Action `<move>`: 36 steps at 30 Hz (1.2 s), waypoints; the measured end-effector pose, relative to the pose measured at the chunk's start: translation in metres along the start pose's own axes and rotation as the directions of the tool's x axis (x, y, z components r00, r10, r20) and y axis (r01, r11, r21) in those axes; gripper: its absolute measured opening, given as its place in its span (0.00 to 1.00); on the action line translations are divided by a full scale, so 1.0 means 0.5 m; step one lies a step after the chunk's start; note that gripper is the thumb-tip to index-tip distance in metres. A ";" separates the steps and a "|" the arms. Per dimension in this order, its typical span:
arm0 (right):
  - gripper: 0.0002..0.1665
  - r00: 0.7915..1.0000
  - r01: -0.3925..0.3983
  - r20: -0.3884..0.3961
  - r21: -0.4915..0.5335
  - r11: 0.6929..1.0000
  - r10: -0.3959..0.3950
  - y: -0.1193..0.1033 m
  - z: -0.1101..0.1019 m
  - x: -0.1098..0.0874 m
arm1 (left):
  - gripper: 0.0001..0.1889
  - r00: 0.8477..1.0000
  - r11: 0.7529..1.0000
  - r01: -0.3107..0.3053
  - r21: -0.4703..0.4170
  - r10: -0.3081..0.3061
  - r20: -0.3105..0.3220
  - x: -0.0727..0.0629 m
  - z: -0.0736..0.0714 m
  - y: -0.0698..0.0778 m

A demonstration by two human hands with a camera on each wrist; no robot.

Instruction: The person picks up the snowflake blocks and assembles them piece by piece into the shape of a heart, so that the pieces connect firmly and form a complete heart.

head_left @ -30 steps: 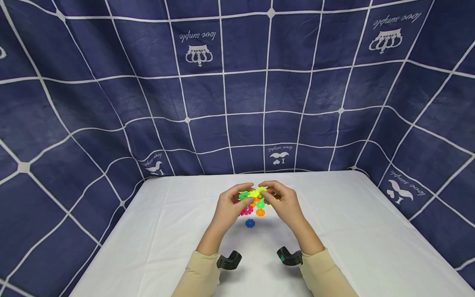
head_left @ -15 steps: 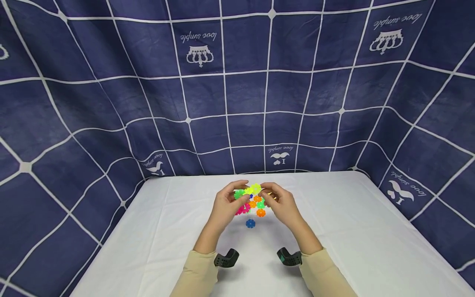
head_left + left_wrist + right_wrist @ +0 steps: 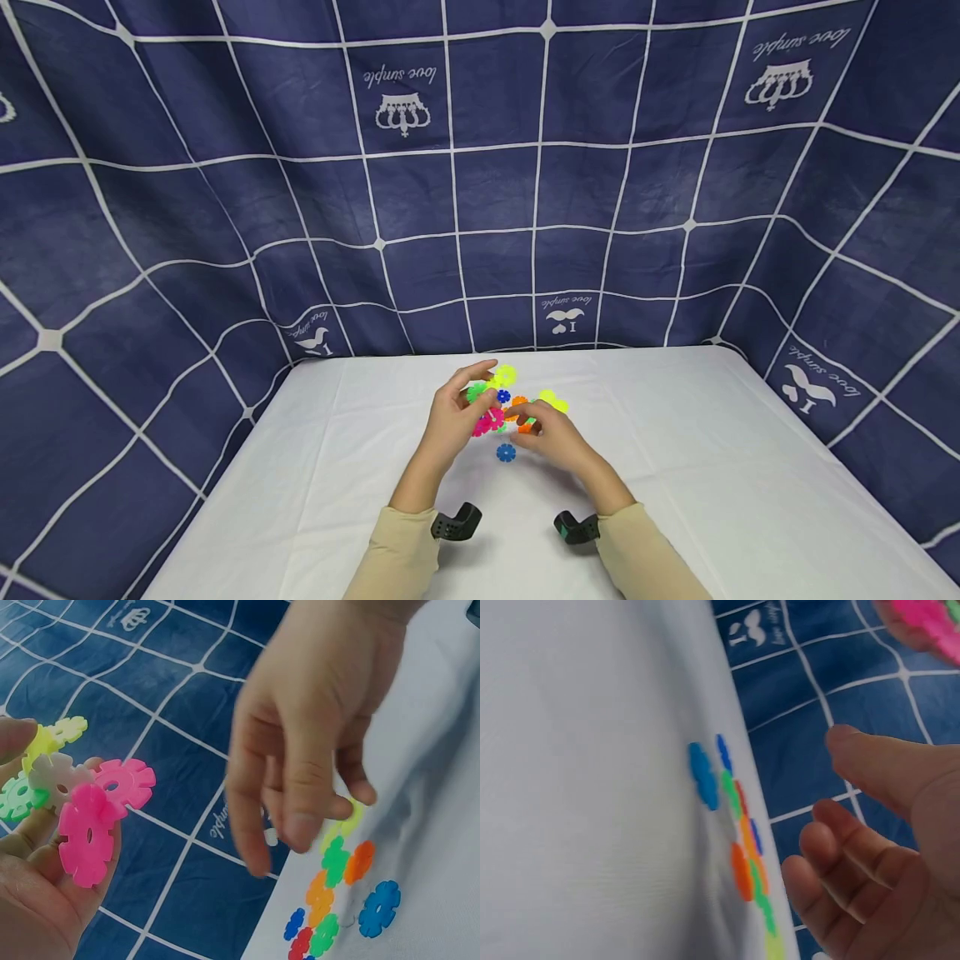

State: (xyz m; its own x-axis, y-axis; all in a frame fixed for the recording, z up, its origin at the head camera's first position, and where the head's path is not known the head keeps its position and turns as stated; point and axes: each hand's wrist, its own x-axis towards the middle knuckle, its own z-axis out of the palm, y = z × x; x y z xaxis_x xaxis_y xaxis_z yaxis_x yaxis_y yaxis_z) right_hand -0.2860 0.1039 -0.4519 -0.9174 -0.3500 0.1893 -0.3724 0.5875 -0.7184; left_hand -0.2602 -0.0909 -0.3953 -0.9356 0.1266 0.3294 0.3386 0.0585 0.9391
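Observation:
My left hand (image 3: 448,421) holds a joined cluster of notched flower-shaped plastic discs. In the left wrist view, a white disc (image 3: 46,778) sits at its middle. Two pink discs (image 3: 76,862), a green disc (image 3: 15,801) and yellow discs (image 3: 69,729) branch off it. My right hand (image 3: 558,437) hovers low over the loose discs, to the right of the cluster. Its fingers are loosely bent, with nothing between them in the right wrist view. Beneath it lie an orange disc (image 3: 362,861) and a green disc (image 3: 336,862). A lighter blue disc (image 3: 506,452) lies nearest me.
Loose discs in several colours, among them a dark blue disc (image 3: 503,396) and yellow discs (image 3: 553,401), lie on the white-covered table (image 3: 360,467). A dark blue gridded curtain (image 3: 495,192) surrounds its back and sides. Black devices (image 3: 457,523) sit at both wrists.
My right hand has come away from the cluster, down and toward me, over the loose discs. The left hand has shifted slightly left, with the cluster still in its fingers.

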 end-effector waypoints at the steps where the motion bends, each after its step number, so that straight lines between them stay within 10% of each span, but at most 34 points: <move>1: 0.20 1.000 -0.001 0.016 -0.013 1.000 0.001 0.004 0.004 0.000 | 0.21 1.000 1.000 -0.004 -0.007 0.004 0.000 0.000 -0.001 0.000; 15: 0.21 0.985 0.009 0.170 -0.125 0.992 0.012 0.039 0.042 -0.007 | 0.18 0.999 0.999 -0.048 -0.005 0.048 0.000 -0.005 -0.005 0.003; 36: 0.15 0.992 -0.016 0.118 -0.175 0.984 0.037 0.037 0.048 -0.007 | 0.19 1.000 1.000 -0.002 -0.025 0.002 0.008 -0.006 0.003 0.002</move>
State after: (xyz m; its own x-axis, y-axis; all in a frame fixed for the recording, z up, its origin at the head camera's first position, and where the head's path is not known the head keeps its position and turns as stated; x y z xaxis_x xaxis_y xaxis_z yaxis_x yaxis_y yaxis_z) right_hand -0.2865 0.0987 -0.4818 -0.9077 -0.4115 0.0825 -0.3766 0.7118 -0.5929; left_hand -0.2570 -0.0900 -0.3955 -0.9342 0.1345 0.3305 0.3376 0.0334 0.9407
